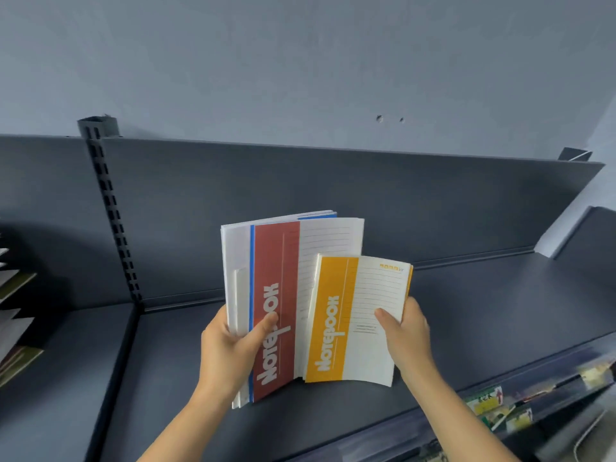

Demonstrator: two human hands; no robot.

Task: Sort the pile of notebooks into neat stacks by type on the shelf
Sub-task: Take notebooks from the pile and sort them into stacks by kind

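Sorting step, mid-separation. Above the shelf (pixel 160 361), the left hand (pixel 230 348) grips a fanned bundle (pixel 238 255) of large notebooks, thumb pressed on the red cover (pixel 276 261). The smaller yellow notebook (pixel 333 295) overlaps the bundle's right edge. The right hand (pixel 406 335) pinches it at its right side, thumb on the cover. The next move probably calls for drawing the yellow one clear and laying it flat on the shelf as its own stack, edges squared.

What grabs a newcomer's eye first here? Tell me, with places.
At centre, the left hand grips a large red notebook fronting fanned white notebooks. The right hand pinches a smaller yellow notebook overlapping its right side, both above the dark grey shelf.
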